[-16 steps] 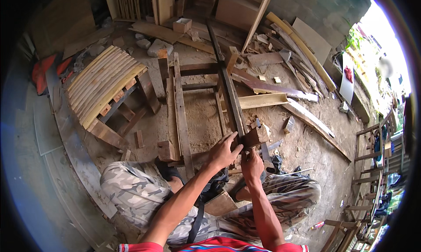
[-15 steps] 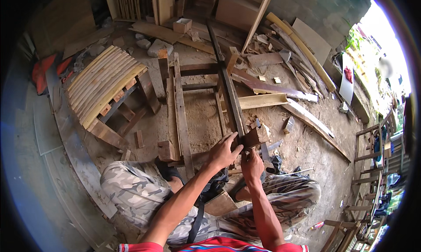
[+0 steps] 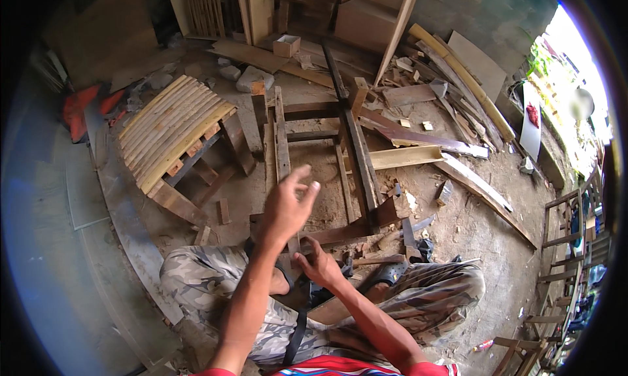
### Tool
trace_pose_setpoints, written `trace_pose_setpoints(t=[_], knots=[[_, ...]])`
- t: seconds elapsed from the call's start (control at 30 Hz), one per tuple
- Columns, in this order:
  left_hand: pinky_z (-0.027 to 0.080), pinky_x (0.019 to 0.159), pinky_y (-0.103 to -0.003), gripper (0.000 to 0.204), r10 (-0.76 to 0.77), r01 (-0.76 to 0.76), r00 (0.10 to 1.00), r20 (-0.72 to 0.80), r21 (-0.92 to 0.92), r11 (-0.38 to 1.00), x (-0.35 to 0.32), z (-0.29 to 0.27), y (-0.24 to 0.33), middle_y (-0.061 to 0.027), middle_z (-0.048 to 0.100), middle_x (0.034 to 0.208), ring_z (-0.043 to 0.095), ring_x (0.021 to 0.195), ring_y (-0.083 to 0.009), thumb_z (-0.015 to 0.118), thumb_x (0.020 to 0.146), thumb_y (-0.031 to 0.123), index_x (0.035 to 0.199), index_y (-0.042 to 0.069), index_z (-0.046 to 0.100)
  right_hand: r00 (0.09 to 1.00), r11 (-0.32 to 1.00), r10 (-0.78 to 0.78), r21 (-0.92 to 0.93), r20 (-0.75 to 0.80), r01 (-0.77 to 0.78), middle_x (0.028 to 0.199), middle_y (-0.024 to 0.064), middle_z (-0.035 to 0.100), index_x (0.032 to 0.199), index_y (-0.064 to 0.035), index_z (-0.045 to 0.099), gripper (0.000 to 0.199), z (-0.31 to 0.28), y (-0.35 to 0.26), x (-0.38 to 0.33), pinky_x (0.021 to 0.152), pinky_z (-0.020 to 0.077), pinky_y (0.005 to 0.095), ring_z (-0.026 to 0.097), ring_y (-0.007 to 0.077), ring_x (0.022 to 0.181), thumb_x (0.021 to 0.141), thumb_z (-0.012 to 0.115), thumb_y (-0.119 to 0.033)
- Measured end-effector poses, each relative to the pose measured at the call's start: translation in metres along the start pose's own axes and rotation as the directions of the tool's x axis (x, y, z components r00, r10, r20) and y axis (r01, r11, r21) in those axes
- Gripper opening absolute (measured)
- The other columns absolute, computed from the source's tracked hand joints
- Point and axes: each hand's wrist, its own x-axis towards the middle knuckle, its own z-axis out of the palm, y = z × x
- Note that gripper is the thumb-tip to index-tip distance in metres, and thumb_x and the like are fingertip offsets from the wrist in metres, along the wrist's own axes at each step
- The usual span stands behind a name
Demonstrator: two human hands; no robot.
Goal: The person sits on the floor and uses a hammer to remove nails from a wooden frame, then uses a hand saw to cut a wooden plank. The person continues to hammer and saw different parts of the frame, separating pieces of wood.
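Note:
A wooden frame of dark bars lies on the ground ahead of me, with a long narrow wooden strip (image 3: 282, 140) along its left side. My left hand (image 3: 288, 209) is raised over the strip, its thumb and fingers apart, holding nothing I can see. My right hand (image 3: 322, 266) is at the strip's near end, thumb and forefinger at its edge; its other fingers are curled and partly hidden. On the right side of the frame, the long dark bar (image 3: 358, 150) rests across the near crosspiece (image 3: 356, 229), with no hand on it.
A slatted wooden stool (image 3: 176, 131) stands at the left. Loose boards (image 3: 474, 186) and offcuts lie to the right, near a yellowish pole (image 3: 468, 88). A small open box (image 3: 286, 46) and a stone block (image 3: 255, 78) are at the back. A hammer-like tool (image 3: 379, 259) lies near my right foot.
Both hands have left the near end of the dark bar and moved left to the narrow strip. My left hand has opened above it. The whole view has shifted slightly.

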Motion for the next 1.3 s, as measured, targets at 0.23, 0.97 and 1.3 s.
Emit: trace_pose_setpoints(t=[0.23,0.97,1.3], knots=[[0.055,0.075,-0.033,0.041,-0.032,0.065,0.973,-0.227,0.138,0.988,-0.007,-0.094,-0.028,-0.0146,0.071,0.11,0.068,0.085,-0.0207,0.067,0.093,0.024,0.124,-0.002,0.061,0.986,0.983,-0.113,0.128,-0.126,0.129,0.11,0.0288,0.065,0.136,0.0022,0.045,0.064,0.034,0.0,0.002,0.087,0.0523,0.0459,0.065,0.042,0.102,0.084,0.071,-0.025],[0.051,0.074,-0.027,0.028,-0.036,0.054,0.958,-0.284,0.055,0.997,-0.052,-0.057,-0.027,-0.0064,0.069,0.093,0.062,0.08,-0.0115,0.069,0.093,0.019,0.113,-0.001,0.066,0.941,0.939,-0.262,0.169,-0.216,0.3,0.129,0.0254,0.05,0.141,-0.0043,0.04,0.069,0.032,-0.035,-0.004,0.102,0.0438,0.0472,0.048,0.0441,0.12,0.078,0.068,-0.006],[0.051,0.092,-0.043,0.068,-0.358,0.087,0.909,0.214,0.742,0.664,0.027,-0.051,-0.035,-0.0253,0.067,0.116,0.065,0.11,-0.0367,0.07,0.083,0.047,0.127,-0.004,0.06,0.921,0.948,-0.289,0.054,-0.259,0.313,0.134,0.023,0.045,0.144,-0.0048,0.037,0.077,0.043,-0.034,-0.003,0.104,0.0423,0.0481,0.045,0.0441,0.122,0.073,0.068,-0.002]])
